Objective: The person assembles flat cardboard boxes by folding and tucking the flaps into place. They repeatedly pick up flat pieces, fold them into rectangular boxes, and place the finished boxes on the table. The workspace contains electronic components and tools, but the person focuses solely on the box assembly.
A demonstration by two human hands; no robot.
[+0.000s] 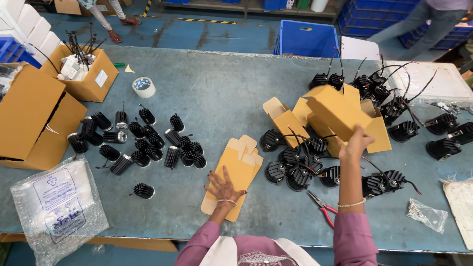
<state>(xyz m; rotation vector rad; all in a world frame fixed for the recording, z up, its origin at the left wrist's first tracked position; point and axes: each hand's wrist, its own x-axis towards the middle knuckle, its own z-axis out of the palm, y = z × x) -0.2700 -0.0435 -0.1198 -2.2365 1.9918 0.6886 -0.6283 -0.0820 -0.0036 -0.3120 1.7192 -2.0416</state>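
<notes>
We see a big open brown carton (34,118) far left of our grip, a smaller one (91,74) with a white label behind it. Our right hand (355,143) closes on a folded-up small box (337,111). Our left hand (222,187) lies flat, fingers spread, on flat box blanks (239,165), well left of the held box.

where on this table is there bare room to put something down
Bare tabletop runs between the tape roll and the folded cartons. Another patch lies near the front edge, left of the flat cartons. It is crowded around both heat-sink piles.
</notes>
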